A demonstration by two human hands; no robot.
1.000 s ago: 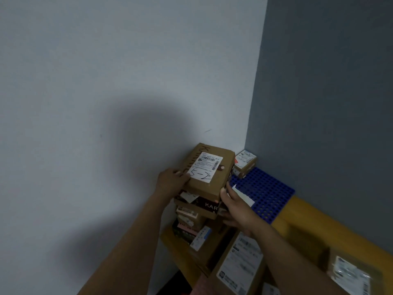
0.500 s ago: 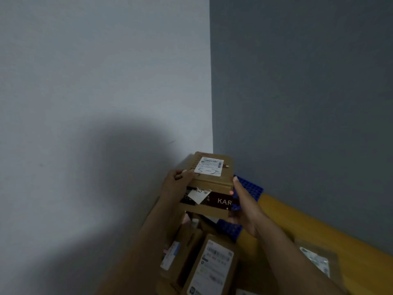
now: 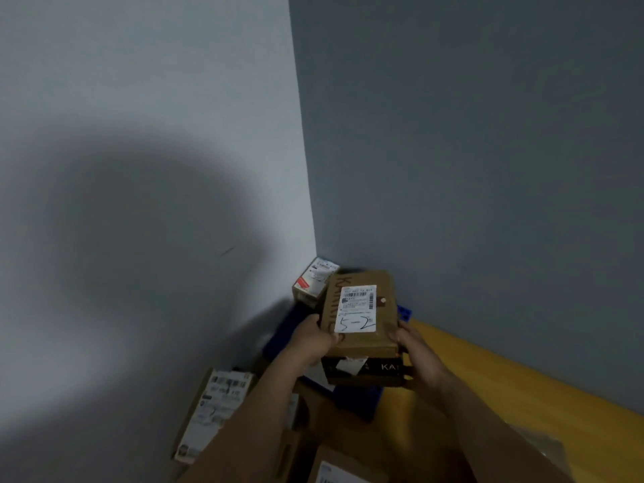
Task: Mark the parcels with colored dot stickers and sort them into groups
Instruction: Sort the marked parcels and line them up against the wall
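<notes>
Left hand [image 3: 315, 338] and right hand [image 3: 416, 357] are each gripping a side of a stacked pair: brown box [image 3: 360, 308], dot sticker [image 3: 383, 300] on it, sitting on a dark box [image 3: 366, 369], held above the blue mat [image 3: 355, 399]. Likely the sorting step. Next: setting it down without hitting the small box [image 3: 315, 282] crowding the corner.

top parcel [image 3: 360, 312]: fine print on its white label blurred, unreadable.
lower box [image 3: 366, 371]: top hidden beneath the top parcel; side lettering cut short by the right hand [image 3: 418, 357].
left hand [image 3: 310, 339]: fingers hidden under the top parcel.
blue mat [image 3: 359, 400]: largely covered by boxes.
bottom parcel [image 3: 343, 470]: cropped by the lower edge.
</notes>
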